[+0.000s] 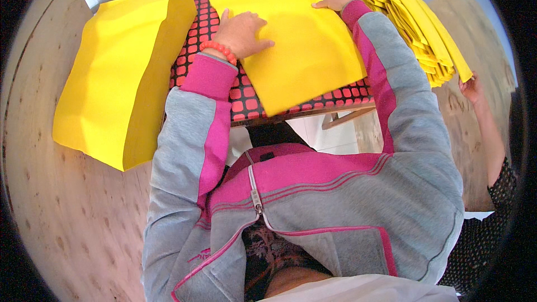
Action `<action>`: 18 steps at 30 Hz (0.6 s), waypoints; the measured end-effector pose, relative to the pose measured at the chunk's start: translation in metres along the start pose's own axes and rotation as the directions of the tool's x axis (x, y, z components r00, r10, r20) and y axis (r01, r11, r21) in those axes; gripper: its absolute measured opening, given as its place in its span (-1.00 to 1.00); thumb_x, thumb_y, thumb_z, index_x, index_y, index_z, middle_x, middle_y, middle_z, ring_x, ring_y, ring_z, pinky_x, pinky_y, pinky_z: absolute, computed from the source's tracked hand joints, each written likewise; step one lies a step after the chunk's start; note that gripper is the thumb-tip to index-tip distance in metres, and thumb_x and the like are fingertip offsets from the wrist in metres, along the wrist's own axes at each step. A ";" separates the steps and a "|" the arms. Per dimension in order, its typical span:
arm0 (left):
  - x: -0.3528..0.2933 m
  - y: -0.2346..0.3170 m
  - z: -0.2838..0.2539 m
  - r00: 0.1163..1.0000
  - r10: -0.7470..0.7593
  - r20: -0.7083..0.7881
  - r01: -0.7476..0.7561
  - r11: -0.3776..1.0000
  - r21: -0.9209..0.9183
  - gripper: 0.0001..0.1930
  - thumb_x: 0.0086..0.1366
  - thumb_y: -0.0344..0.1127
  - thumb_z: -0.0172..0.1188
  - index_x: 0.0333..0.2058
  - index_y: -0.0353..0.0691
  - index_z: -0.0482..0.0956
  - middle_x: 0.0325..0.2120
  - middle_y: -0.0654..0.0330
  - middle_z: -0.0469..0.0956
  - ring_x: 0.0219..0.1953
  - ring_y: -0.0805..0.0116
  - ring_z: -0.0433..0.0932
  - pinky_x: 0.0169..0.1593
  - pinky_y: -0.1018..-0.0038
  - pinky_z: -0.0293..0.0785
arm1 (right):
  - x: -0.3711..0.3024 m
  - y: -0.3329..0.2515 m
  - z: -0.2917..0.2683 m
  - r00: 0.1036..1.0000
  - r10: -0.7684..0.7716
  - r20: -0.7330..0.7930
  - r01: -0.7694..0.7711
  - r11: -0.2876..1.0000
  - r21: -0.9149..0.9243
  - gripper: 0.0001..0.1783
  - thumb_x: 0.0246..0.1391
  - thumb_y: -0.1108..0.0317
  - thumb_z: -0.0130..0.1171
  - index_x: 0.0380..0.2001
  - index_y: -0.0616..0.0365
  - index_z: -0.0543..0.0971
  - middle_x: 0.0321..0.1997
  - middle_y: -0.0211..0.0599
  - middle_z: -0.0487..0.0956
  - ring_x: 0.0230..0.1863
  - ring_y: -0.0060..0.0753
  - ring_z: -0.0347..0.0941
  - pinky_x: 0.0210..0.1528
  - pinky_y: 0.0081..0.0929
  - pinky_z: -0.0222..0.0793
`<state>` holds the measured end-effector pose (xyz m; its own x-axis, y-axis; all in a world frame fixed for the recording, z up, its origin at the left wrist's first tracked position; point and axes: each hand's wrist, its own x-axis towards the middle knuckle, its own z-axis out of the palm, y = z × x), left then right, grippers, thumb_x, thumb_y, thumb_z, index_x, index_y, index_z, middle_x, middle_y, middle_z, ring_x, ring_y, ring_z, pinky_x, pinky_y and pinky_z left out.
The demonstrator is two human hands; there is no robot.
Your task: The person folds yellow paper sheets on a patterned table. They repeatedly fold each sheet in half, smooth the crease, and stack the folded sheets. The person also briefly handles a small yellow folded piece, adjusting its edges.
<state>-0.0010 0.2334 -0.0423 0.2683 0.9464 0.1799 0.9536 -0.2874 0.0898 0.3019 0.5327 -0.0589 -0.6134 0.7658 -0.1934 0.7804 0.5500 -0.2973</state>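
A yellow felt-like cloth piece (302,50) lies at a slant on a small table with a red and black checked cover (246,98). My left hand (240,33), with an orange bead bracelet at the wrist, rests open on its left part, fingers spread. At the far right edge of the cloth is my right hand (333,3), thumb on top, gripping that edge; its other fingers are partly hidden.
Left of the table stands a thick yellow stack (114,78). A pile of folded yellow pieces (408,19) lies to the right. Another person's hand (471,88) holds a corner of that pile. Wooden boards (72,207) lie on the left.
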 end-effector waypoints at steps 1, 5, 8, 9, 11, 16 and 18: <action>-0.002 -0.002 0.000 0.997 0.000 -0.077 0.001 1.000 0.018 -0.35 0.26 0.27 0.21 0.16 -0.04 0.58 0.26 0.06 0.48 0.32 0.10 0.40 0.40 -0.20 0.03 | 0.002 0.002 0.002 0.999 0.032 -0.026 -0.034 0.998 -0.059 -0.38 0.27 -0.17 0.13 0.04 0.19 0.65 -0.02 -0.24 0.72 -0.08 -0.25 0.65 0.12 -0.22 0.43; -0.018 -0.004 0.005 0.935 0.023 -0.353 -0.012 0.999 0.034 -0.40 0.26 0.24 0.22 0.11 -0.05 0.61 0.13 0.12 0.57 0.27 0.14 0.45 0.38 -0.25 0.00 | -0.010 0.001 0.022 0.969 0.236 -0.079 -0.184 0.894 0.408 -0.59 0.29 0.16 0.15 0.07 0.19 0.61 -0.03 -0.25 0.71 -0.09 -0.30 0.66 -0.03 -0.38 0.59; -0.038 0.004 0.002 0.924 -0.005 -0.383 0.021 0.999 0.038 -0.39 0.30 0.23 0.22 0.15 -0.06 0.59 0.17 0.05 0.56 0.34 0.12 0.40 0.40 -0.27 -0.06 | -0.045 -0.017 0.034 0.870 0.492 -0.009 -0.093 0.182 0.979 -0.70 0.24 0.48 0.19 0.04 0.17 0.60 -0.06 -0.23 0.69 -0.12 -0.36 0.68 -0.19 -0.59 0.71; -0.045 0.011 0.000 0.903 -0.004 -0.429 0.020 0.999 0.032 -0.39 0.30 0.23 0.22 0.14 -0.07 0.60 0.16 0.04 0.56 0.33 0.11 0.41 0.40 -0.28 -0.06 | -0.060 -0.026 0.038 0.876 0.481 -0.012 -0.088 0.186 0.979 -0.66 0.25 0.48 0.18 0.09 0.20 0.56 -0.01 -0.16 0.68 -0.10 -0.32 0.69 -0.10 -0.50 0.73; -0.062 0.034 -0.007 0.888 -0.042 -0.458 0.060 0.998 0.025 -0.38 0.28 0.24 0.23 0.12 -0.09 0.61 0.14 0.01 0.58 0.33 0.11 0.41 0.39 -0.29 -0.07 | -0.092 -0.047 0.045 0.876 0.482 -0.022 -0.031 0.101 0.994 -0.63 0.23 0.48 0.21 0.11 0.23 0.52 0.02 -0.12 0.67 -0.06 -0.25 0.69 -0.04 -0.44 0.72; -0.105 0.119 -0.016 0.824 0.003 -0.566 -0.032 0.999 -0.040 -0.31 0.16 0.24 0.33 0.08 -0.20 0.60 0.05 0.01 0.61 0.28 0.04 0.43 0.40 -0.28 -0.08 | -0.151 -0.095 0.070 0.917 0.395 0.062 -0.077 0.022 0.997 -0.62 0.25 0.50 0.18 0.11 0.34 0.47 0.13 -0.03 0.61 0.07 -0.13 0.64 0.11 -0.35 0.66; -0.109 0.152 -0.012 0.800 0.069 -0.596 -0.046 0.998 0.054 -0.29 0.10 0.20 0.37 0.07 -0.22 0.60 0.00 0.01 0.62 0.26 0.02 0.44 0.41 -0.26 -0.07 | -0.167 -0.107 0.081 0.934 0.354 0.046 -0.046 -0.007 0.999 -0.61 0.27 0.51 0.13 0.14 0.35 0.44 0.16 -0.02 0.58 0.12 -0.11 0.60 0.18 -0.31 0.61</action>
<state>0.1132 0.0844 -0.0368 0.1990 0.6498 0.7336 0.9462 -0.3222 0.0288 0.3114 0.3190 -0.0707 -0.3023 0.8948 -0.3285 -0.0982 -0.3720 -0.9230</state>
